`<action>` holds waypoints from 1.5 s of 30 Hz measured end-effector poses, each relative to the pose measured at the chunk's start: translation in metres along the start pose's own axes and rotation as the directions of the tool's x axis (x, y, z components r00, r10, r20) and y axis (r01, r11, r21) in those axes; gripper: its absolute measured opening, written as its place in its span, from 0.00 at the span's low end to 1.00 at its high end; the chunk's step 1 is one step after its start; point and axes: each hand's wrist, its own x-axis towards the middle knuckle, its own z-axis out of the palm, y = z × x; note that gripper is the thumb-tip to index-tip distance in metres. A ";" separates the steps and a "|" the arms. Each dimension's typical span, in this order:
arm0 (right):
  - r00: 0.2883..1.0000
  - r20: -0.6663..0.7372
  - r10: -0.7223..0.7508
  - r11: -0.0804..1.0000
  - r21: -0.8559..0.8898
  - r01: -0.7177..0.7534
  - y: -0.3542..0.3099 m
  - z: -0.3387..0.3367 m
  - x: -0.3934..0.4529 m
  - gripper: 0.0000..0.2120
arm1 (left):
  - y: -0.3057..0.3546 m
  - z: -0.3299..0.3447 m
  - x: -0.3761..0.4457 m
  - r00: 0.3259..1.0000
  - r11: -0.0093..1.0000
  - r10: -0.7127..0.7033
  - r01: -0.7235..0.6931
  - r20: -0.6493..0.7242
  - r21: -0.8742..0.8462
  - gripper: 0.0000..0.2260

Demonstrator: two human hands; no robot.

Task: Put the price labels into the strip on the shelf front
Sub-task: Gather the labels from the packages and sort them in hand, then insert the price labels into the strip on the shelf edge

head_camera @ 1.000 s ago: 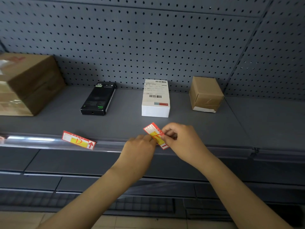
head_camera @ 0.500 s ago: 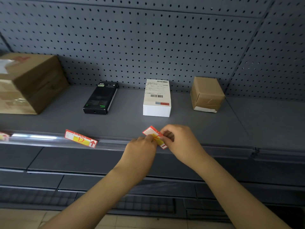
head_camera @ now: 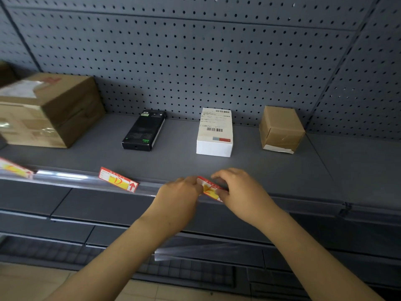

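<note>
A clear plastic strip (head_camera: 71, 178) runs along the front edge of the grey shelf (head_camera: 173, 161). A red and yellow price label (head_camera: 209, 189) sits at the strip in front of the white box. My left hand (head_camera: 179, 195) pinches its left end and my right hand (head_camera: 240, 192) pinches its right end. The label's lower edge is down at the strip; both hands hide its ends. A second label (head_camera: 118, 182) with a red arrow sits in the strip further left. A third label (head_camera: 13, 169) shows at the far left edge.
On the shelf stand a large cardboard box (head_camera: 47, 111), a black box (head_camera: 144, 130), a white box (head_camera: 214, 132) with barcodes and a small brown box (head_camera: 281, 129). A perforated back panel (head_camera: 195, 57) rises behind. Lower shelves and another clear strip (head_camera: 195, 249) lie below.
Both hands have lowered the label from above the shelf edge down onto the strip, and it now lies flatter. My view has shifted slightly left.
</note>
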 end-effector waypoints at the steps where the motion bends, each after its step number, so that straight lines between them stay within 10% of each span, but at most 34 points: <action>1: 1.000 -0.010 -0.013 1.000 -0.010 0.013 -0.003 -0.001 0.000 0.15 | -0.004 -0.004 -0.001 1.000 1.000 -0.016 0.016 -0.007 -0.014 0.14; 15: 0.953 -0.141 -0.268 0.961 -0.101 0.256 -0.108 0.029 0.031 0.10 | -0.111 -0.054 -0.097 0.910 0.917 -0.397 0.388 -0.117 -0.093 0.12; 45: 0.797 0.142 -0.587 0.809 0.156 0.567 -0.545 0.254 0.166 0.06 | -0.488 -0.098 -0.370 0.646 0.655 -0.756 0.745 -0.106 -0.126 0.13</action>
